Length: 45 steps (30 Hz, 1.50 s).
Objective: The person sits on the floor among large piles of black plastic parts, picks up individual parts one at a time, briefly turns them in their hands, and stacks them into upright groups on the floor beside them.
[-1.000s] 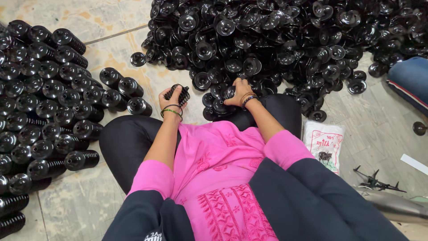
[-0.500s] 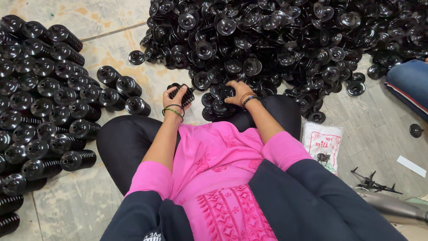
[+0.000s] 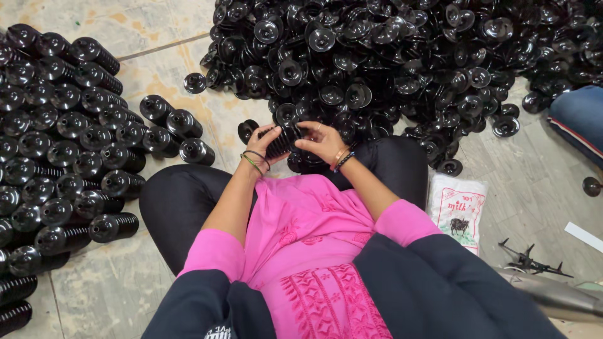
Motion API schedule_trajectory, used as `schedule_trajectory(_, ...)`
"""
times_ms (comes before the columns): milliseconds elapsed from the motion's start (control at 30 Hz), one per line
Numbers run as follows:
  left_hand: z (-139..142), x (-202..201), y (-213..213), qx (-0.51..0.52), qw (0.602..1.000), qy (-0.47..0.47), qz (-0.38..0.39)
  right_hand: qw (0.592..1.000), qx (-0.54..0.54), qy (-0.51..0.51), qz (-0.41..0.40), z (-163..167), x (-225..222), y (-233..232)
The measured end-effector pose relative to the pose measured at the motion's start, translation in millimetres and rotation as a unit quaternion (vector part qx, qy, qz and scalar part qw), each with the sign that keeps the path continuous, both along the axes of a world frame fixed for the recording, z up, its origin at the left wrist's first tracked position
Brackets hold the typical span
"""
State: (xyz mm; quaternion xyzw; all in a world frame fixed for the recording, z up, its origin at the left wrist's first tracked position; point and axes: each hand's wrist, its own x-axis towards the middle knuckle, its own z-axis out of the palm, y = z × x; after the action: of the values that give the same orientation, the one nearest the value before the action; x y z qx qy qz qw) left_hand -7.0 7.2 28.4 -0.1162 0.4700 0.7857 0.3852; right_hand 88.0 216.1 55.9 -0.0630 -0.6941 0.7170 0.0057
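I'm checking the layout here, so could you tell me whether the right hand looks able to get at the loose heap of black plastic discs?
Probably yes: the right hand is at the near edge of the heap, nothing between, though it holds a disc stack.

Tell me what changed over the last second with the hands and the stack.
The right hand left the loose pile and came over to the stack held in the left hand; both hands now grip it, where before only the left did. The rows of finished stacks on the floor and the white bag stayed put.
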Motion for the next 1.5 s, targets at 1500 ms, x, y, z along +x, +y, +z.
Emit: schedule_trajectory(1500, -5.1, -23.2, -61.0, -0.167, 0.925, 0.297, 0.171, 0.848, 0.485, 0.189, -0.101, -9.7, -103.5, -159.0)
